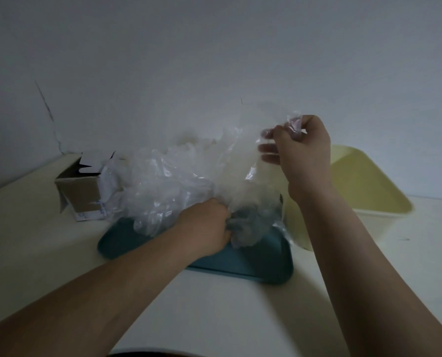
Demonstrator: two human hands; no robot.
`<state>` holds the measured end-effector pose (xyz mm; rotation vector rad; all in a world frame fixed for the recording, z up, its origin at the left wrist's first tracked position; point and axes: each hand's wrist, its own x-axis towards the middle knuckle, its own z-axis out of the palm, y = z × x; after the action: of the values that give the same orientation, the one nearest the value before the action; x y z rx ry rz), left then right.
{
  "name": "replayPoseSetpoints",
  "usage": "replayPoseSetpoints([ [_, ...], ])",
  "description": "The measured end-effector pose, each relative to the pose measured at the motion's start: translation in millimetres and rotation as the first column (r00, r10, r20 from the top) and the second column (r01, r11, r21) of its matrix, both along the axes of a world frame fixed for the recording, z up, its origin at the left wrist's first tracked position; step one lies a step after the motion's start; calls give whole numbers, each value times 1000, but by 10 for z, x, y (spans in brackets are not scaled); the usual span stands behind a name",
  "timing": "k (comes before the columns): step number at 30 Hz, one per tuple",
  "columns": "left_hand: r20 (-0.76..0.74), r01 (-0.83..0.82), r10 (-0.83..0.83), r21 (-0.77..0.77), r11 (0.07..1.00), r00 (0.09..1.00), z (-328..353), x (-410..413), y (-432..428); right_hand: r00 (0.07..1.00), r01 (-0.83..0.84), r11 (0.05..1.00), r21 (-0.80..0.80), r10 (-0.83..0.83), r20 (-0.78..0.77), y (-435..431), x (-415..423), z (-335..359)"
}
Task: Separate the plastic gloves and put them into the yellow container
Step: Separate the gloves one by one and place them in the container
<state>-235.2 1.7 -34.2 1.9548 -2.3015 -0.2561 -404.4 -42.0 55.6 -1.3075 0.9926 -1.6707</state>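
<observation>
1 clear plastic glove (240,153) slants from the glove pile (163,186) on the teal tray (256,266) up-right to the right hand (302,148), whose curled fingers pinch its edge. The left hand (204,225) clutches the pile's crumpled base. The yellow container (369,194) sits just right of the tray

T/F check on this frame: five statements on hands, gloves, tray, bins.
1. The right hand pinches a glove raised above the pile. True.
2. The left hand is empty and clear of the pile. False: it grips the pile low down, at the tray.
3. The pile sits on a blue tray. True.
4. The yellow container stands left of the tray. False: it stands to the right.
5. A cardboard box stands left of the pile. True.
</observation>
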Motion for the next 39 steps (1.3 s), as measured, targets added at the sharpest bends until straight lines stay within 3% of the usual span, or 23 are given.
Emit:
replayPoseSetpoints([
  [3, -65, -28, 28, -1, 1000, 998, 106, 79, 20, 1000, -7, 1000, 31, 6, 26, 11, 18, -10],
  [6, -356, -48, 49, 10, 999, 933, 451, 293, 161, 999, -34, 998, 56, 34, 0, -3, 5, -31],
  [10, -718, -132, 205, 156, 979, 665, 874, 597, 360, 996, 47, 998, 50, -43, -80, -61, 22, -95],
  [14, -943, -144, 279, 255, 956, 183, 1099, 725, 418, 963, 85, 995, -58, -97, -253, -20, 117, -144],
  [15, -957, -119, 279, 268, 956, 85, 1139, 693, 424, 958, 38, 998, -42, -48, -283, -5, 121, -156],
  [17, -958, -99, 288, 287, 953, -13, 1186, 616, 411, 956, -161, 985, 68, 173, -236, 26, 141, -144],
  [19, -945, -71, 316, 322, 944, -85, 1195, 542, 372, 886, -446, 876, 183, 461, -50, 56, 139, -82],
  [21, -919, -26, 354, 364, 931, -173, 1185, 485, 320, 818, -567, 793, 223, 574, 40, 142, 115, 4],
  [23, -916, -49, 364, 377, 925, -169, 1159, 456, 277, 829, -548, 808, 216, 559, 14, 136, 79, 20],
  [26, -924, -196, 374, 381, 903, -75, 1122, 419, 200, 768, -598, 763, 245, 633, -98, 126, 97, -5],
  [28, -921, -234, 388, 384, 893, -34, 1118, 399, 148, 800, -535, 821, 199, 568, -194, 121, 122, -42],
  [32, -928, -225, 373, 362, 905, 6, 1060, 381, 104, 853, -481, 868, 126, 496, -161, 75, 157, -130],
  [37, -910, -247, 363, 312, 917, 200, 967, 586, 162, 912, -334, 926, 177, 365, -187, 6, 124, -171],
  [39, -911, -318, 355, 279, 906, 211, 963, 766, 132, 942, -235, 960, 154, 264, -207, -33, 136, -167],
])
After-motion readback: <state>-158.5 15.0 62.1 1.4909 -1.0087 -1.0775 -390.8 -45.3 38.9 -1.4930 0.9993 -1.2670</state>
